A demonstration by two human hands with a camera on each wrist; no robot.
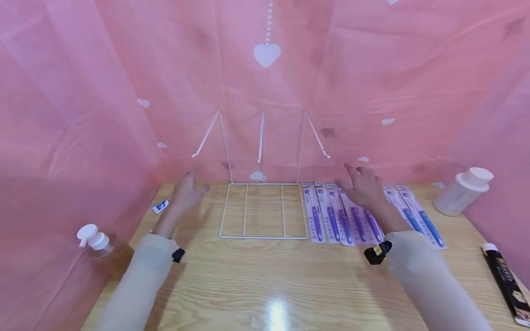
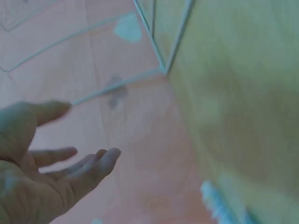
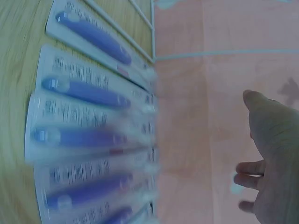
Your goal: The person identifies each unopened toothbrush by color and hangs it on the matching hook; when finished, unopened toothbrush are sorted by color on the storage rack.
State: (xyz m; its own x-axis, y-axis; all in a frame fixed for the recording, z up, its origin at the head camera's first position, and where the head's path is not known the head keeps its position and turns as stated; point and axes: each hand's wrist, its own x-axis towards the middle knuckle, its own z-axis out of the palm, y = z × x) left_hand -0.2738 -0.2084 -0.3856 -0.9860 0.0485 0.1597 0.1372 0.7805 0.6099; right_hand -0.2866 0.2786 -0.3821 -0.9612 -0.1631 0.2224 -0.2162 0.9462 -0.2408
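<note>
A white wire rack (image 1: 263, 237) stands at the back of the table, with three hooked prongs rising in front of the cloth. Left of it, my left hand (image 1: 187, 195) hovers with spread fingers and holds nothing; the left wrist view shows its fingers (image 2: 93, 172) apart from the rack's wire (image 2: 117, 85). To the rack's right lies a row of packaged toothbrushes (image 1: 316, 223), several purple and two blue. My right hand (image 1: 364, 188) is over this row, fingers spread and holding nothing. In the right wrist view the purple toothbrushes (image 3: 88, 91) lie left of the hand.
A pump bottle (image 1: 99, 241) stands at the left edge, near a small blue-and-white tube (image 1: 160, 206). On the right are a white bottle (image 1: 459, 195) and a black toothpaste tube (image 1: 507, 282). Pink cloth (image 1: 265, 92) surrounds the table's back and sides.
</note>
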